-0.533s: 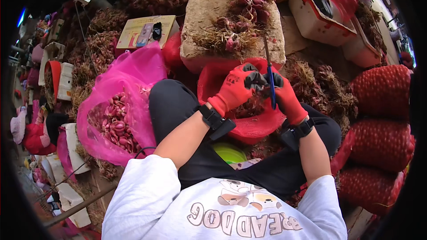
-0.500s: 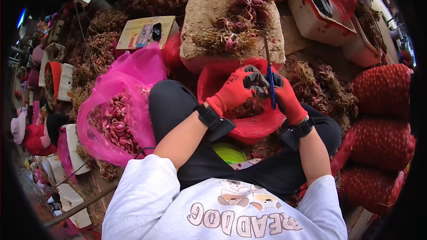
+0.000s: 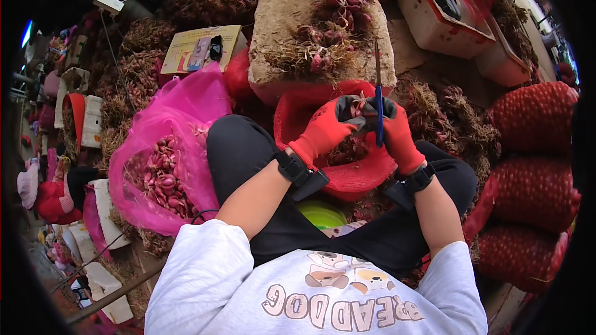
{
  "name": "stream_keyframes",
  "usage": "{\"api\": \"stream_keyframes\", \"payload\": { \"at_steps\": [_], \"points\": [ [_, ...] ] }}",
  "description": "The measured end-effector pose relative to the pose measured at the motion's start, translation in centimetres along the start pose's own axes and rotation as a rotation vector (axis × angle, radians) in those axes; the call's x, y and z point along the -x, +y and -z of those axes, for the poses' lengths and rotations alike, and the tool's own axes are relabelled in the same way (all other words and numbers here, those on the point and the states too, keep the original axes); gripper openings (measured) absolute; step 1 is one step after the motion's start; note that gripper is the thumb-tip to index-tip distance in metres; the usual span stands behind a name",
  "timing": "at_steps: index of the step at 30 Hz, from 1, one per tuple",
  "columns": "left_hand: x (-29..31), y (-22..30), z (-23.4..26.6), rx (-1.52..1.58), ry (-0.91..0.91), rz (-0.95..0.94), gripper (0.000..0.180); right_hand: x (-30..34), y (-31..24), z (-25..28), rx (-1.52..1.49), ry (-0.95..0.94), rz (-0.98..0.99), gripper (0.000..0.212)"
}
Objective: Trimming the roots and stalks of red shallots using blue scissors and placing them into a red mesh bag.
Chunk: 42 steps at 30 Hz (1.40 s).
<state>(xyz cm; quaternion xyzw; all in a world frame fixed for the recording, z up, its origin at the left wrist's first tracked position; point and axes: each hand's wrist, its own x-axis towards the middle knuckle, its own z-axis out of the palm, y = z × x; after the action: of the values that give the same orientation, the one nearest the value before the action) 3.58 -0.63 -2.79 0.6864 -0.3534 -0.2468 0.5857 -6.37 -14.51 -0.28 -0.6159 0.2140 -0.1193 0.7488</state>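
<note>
My left hand (image 3: 327, 126), in a red glove with a dark grey palm, is closed on a small shallot (image 3: 358, 107) with its tip poking up between thumb and fingers. My right hand (image 3: 401, 131), gloved alike, grips blue-handled scissors (image 3: 379, 111), seen edge-on with the blade pointing away from me. Both hands are side by side above an open red mesh bag (image 3: 347, 180) between my knees, which holds some shallots or trimmings. Just beyond, bunches of shallots (image 3: 335, 31) with dry roots lie on a pale foam block (image 3: 273, 25).
A pink mesh bag (image 3: 130, 192) of loose shallots (image 3: 164, 180) sits by my left knee. Full red sacks (image 3: 528, 192) are stacked at the right. White foam boxes (image 3: 428, 25) stand at the far right, a yellow carton (image 3: 230, 40) at the far left. Piled shallots surround me.
My left hand has turned and its fingers have shifted, so the shallot now shows. The scissors have tipped more upright and moved slightly away in my right hand.
</note>
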Motion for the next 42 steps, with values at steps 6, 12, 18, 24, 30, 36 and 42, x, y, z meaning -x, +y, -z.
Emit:
{"api": "stream_keyframes", "payload": {
  "at_steps": [6, 12, 18, 24, 30, 36, 42],
  "points": [
    [-0.8, 0.9, 0.6, 0.837, -0.106, 0.355, 0.018, -0.9, 1.9, 2.4, -0.251, 0.005, -0.054, 0.039],
    [-1.0, 1.2, 1.1, 0.855, -0.118, 0.292, 0.019, -0.6, -0.6, 1.4, -0.089, 0.017, 0.012, 0.026],
    [-0.7, 0.1, 0.4, 0.501, -0.084, 0.242, 0.019, -0.5, -0.2, 0.8, 0.136, 0.062, 0.137, 0.026],
    [-1.0, -0.2, 0.7, 0.764, -0.175, 0.279, 0.019, -0.3, 0.3, 1.3, 0.085, 0.042, 0.102, 0.023],
    [-1.1, 0.5, 0.9, 0.838, -0.122, 0.354, 0.019, -0.3, -0.5, 0.8, -0.015, 0.063, 0.073, 0.024],
    [-0.7, -1.3, -0.2, 0.388, 0.012, 0.108, 0.024, -0.1, -1.1, -0.3, 0.414, 0.062, 0.442, 0.032],
    [-0.7, -0.5, 0.2, 0.511, -0.03, 0.168, 0.024, 0.6, -2.2, -0.9, 0.267, 0.038, 0.338, 0.028]
  ]
}}
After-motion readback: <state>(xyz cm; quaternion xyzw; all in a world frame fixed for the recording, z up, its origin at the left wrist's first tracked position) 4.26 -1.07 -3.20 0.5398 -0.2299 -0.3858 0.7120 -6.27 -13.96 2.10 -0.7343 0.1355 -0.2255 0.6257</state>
